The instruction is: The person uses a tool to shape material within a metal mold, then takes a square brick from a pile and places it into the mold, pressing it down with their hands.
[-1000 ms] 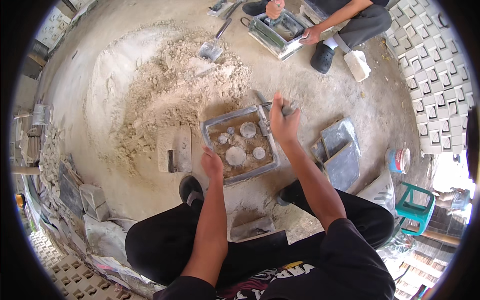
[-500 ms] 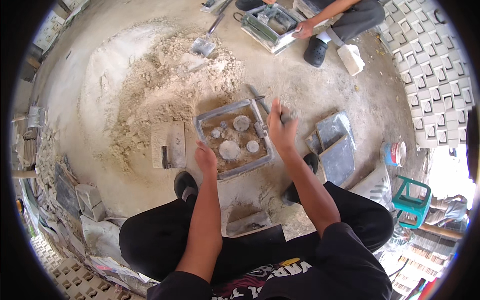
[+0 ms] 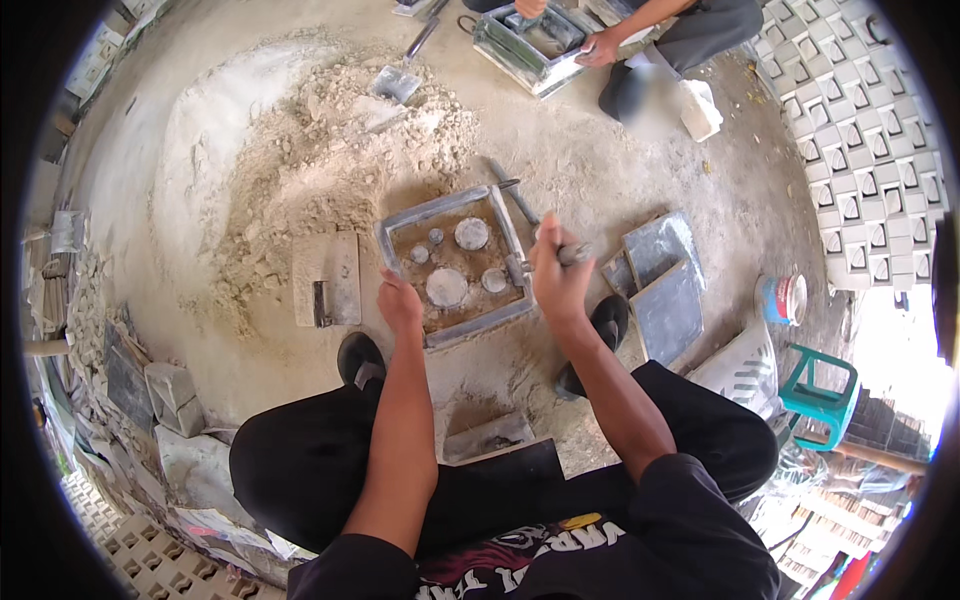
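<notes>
**Mould between your hands, rod along its right side**

Mould [image 3: 455,262] sits on the ground just ahead of your feet, a square metal frame packed with brownish fill and round grey plugs [image 3: 446,287]. Your left hand [image 3: 400,303] rests on its near-left rim, fingers curled loosely, holding nothing that you can make out. Your right hand [image 3: 556,280] is closed around a metal rod [image 3: 520,205] at the mould's right edge; the rod's long axis runs from your fist up and left, along that edge toward the far corner. The right hand is the one nearer the rod; the mould lies to its left. Left of the mould lies a flat trowel [image 3: 327,278]; right of it, dark metal plates [image 3: 662,280]. Far off, a sand heap [image 3: 300,140] and another person [image 3: 640,30] at a second mould [image 3: 530,45].
</notes>
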`<state>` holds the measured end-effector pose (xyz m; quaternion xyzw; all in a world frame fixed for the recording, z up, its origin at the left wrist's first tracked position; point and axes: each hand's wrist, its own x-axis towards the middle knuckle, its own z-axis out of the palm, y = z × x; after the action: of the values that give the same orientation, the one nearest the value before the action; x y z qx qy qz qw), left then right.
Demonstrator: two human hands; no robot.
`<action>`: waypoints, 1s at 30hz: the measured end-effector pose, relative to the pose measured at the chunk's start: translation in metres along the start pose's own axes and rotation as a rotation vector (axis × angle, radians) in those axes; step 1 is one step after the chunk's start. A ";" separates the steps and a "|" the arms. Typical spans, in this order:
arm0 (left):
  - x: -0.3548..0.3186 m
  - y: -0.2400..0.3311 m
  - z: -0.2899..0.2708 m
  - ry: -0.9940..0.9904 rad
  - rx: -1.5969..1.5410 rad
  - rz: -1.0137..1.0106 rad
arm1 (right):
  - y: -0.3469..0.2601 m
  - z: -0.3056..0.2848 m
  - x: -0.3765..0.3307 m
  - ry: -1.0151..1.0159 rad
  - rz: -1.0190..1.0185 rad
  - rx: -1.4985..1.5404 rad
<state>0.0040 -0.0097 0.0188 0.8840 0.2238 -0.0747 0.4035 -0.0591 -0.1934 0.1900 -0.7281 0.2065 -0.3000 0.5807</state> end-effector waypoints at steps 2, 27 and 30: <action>0.000 0.000 -0.001 -0.014 0.003 -0.004 | -0.019 -0.006 -0.009 0.051 -0.056 -0.027; -0.003 0.009 -0.003 -0.002 0.042 -0.024 | 0.001 -0.022 -0.022 0.030 -0.012 0.011; 0.000 0.001 -0.001 -0.014 0.044 -0.029 | 0.018 -0.017 -0.021 -0.014 -0.067 -0.031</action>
<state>0.0046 -0.0096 0.0203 0.8887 0.2321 -0.0917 0.3846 -0.0855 -0.1962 0.1709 -0.7454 0.1826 -0.3110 0.5606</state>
